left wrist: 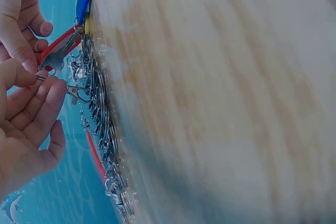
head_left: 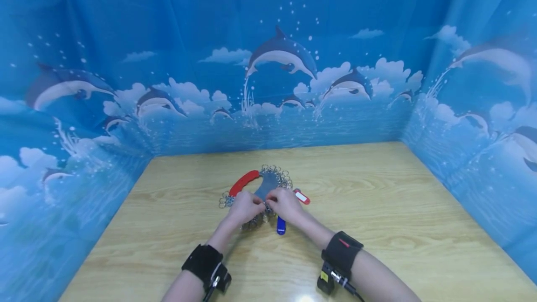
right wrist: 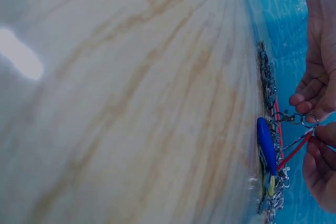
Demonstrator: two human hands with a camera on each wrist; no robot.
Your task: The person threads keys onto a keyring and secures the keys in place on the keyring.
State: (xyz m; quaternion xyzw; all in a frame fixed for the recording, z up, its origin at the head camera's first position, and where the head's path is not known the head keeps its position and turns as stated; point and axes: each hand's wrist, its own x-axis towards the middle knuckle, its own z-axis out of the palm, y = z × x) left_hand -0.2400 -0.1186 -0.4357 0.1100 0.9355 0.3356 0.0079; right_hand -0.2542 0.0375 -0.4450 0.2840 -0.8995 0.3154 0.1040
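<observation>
A large ring-shaped key holder (head_left: 267,184) with a grey crescent plate and a red grip (head_left: 243,182) lies on the table, hung with several metal snap hooks (left wrist: 100,103). Over its near edge, my left hand (left wrist: 31,124) pinches the split ring (right wrist: 311,119) of one hook between thumb and fingers. My right hand (right wrist: 321,166) meets it there, its fingertips pinching a silver key (left wrist: 55,60) at that ring. A red strip (right wrist: 296,150) slants down beside the key. Just below the hands hangs a blue key tag (head_left: 281,225).
A red key tag (head_left: 301,196) with a white label lies right of the holder. The wood-grain table (head_left: 356,185) is bordered at the back and sides by a blue dolphin-print curtain (head_left: 201,125). Each wrist wears a black strap (head_left: 341,251) with a camera and cable.
</observation>
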